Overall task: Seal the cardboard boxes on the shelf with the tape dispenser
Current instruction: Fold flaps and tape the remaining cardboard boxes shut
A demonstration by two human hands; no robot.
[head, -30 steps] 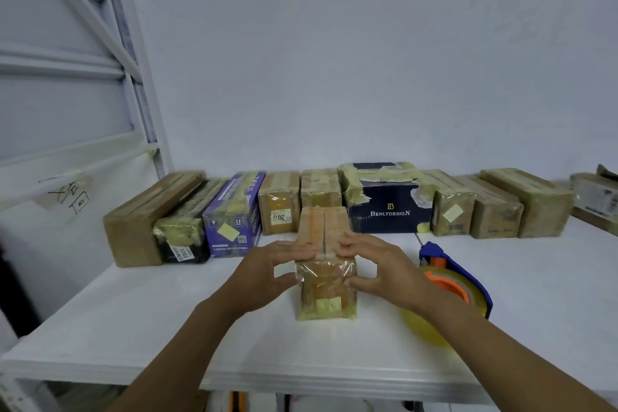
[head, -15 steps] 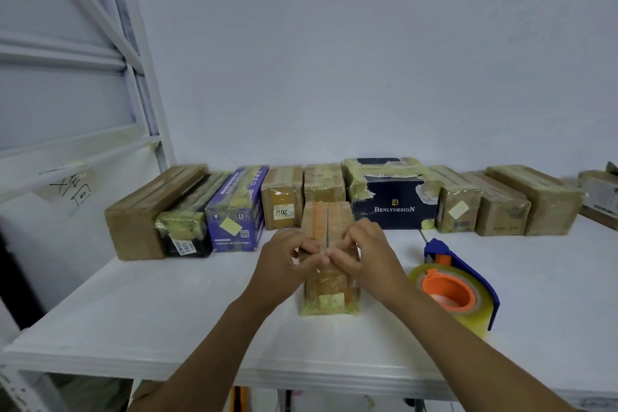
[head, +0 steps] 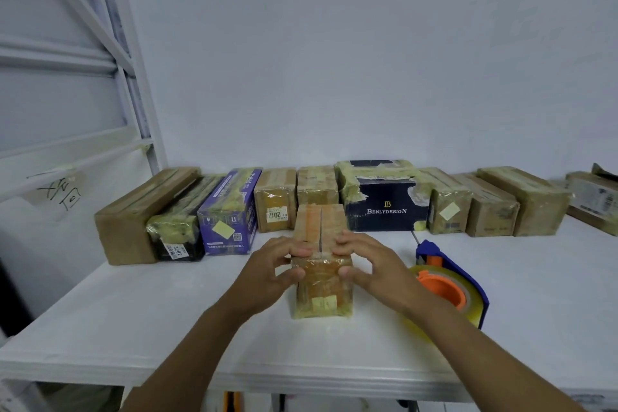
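Observation:
A small cardboard box wrapped in clear tape stands near the front middle of the white shelf, with a slit running down the middle of its top. My left hand grips its left front top corner, fingers on top and thumb on the front face. My right hand holds the right front top corner the same way. The blue tape dispenser with an orange hub and a clear roll lies on the shelf just right of my right wrist, with neither hand on it.
A row of taped boxes lines the back wall: brown cartons, a purple box, a dark Benlydesign box, more brown cartons. A white rack frame rises at the left. The shelf's front edge is close.
My hands have slid from the middle of the box's top outward and down to its front top corners. The view has shifted slightly.

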